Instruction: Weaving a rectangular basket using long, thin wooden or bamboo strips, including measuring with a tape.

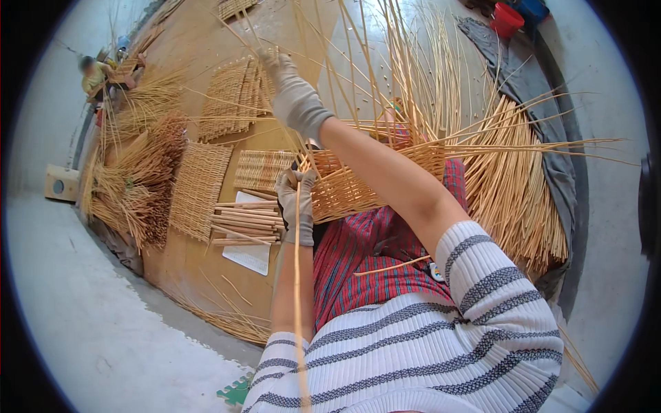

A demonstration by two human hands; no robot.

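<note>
A half-woven wicker basket (365, 182) lies across my lap, with long upright canes rising from it. My gloved left hand (296, 199) is closed on a long pale cane (297, 275) at the basket's left end; the cane runs down over my forearm toward my body. My gloved right hand (296, 96) is raised above and beyond that end, fingers closed around thin canes near its fingertips; exactly which ones is hard to tell.
Woven panels (197, 189), short sticks (244, 224) and cane bundles (138, 179) lie on the board (172, 265) to the left. More canes (513, 199) lie on grey cloth at right. Another person (96, 79) sits at upper left; buckets (506, 20) stand at upper right.
</note>
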